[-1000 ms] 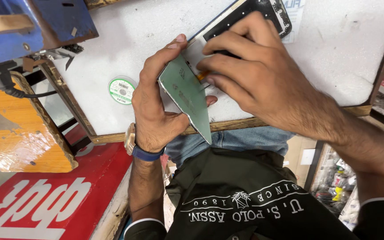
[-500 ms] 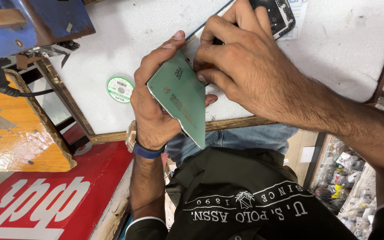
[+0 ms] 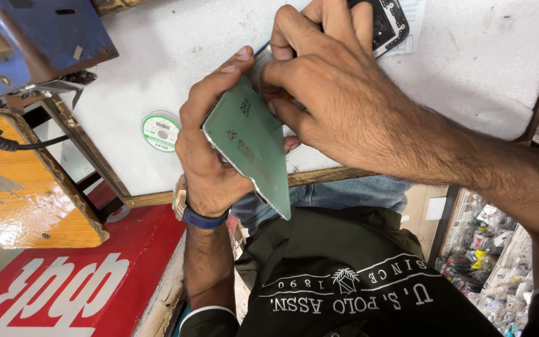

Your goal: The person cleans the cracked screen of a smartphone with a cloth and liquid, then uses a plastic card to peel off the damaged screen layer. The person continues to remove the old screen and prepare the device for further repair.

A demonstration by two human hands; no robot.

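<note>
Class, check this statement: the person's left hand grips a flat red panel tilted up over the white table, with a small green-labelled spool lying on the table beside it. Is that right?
Not quite: the panel is pale green, not red, as the head view shows. The rest stands: the left hand grips it tilted up over the white table, and the green-labelled spool lies on the table beside it.

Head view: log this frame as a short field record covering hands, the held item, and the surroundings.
left hand: left hand grips the green flat panel by its edge, tilted
right hand: right hand presses fingers at the panel's upper end
wrist: watch with blue strap on left wrist
surface: white worktop with wooden edge
nearby: green round spool left of hands; dark phone frame behind right hand
tool: cannot tell
</note>
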